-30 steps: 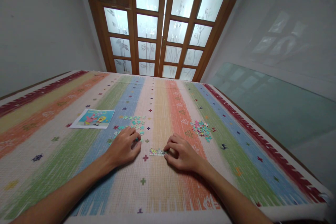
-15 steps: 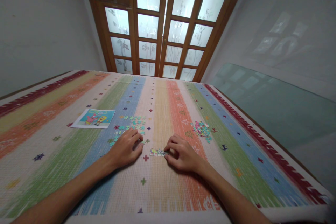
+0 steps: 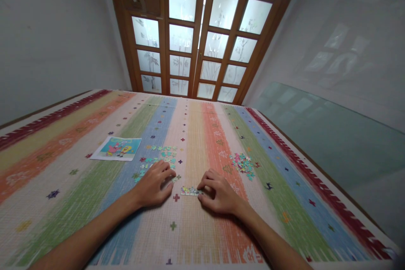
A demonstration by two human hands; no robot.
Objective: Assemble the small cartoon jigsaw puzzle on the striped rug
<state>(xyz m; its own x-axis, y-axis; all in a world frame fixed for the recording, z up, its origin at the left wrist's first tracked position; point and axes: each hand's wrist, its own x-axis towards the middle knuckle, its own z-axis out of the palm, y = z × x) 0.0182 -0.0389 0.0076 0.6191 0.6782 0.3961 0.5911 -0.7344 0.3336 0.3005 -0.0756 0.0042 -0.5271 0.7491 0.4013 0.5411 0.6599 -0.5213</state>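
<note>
A short strip of joined jigsaw pieces [image 3: 189,191] lies flat on the striped tablecloth [image 3: 196,228], between my two hands. At its right end, my right hand [image 3: 220,192] has thumb and fingertips closed on the pieces; the fingers hide that end. My left hand [image 3: 155,185] rests to the left of the strip, fingers curved and thumb apart, with nothing visible in it. Just beyond the left hand are loose turquoise jigsaw pieces [image 3: 164,152], spread out and partly covered by that hand.
A heap of mixed jigsaw pieces [image 3: 243,164] sits on the right. Farther left lies a printed cartoon picture [image 3: 117,149]. A pale greenish panel [image 3: 316,126] stands along the right table edge, and wooden glazed doors [image 3: 196,38] are beyond the far edge.
The camera has tipped up slightly, so everything appears a little lower. Both hands and the strip keep nearly the same places on the cloth.
</note>
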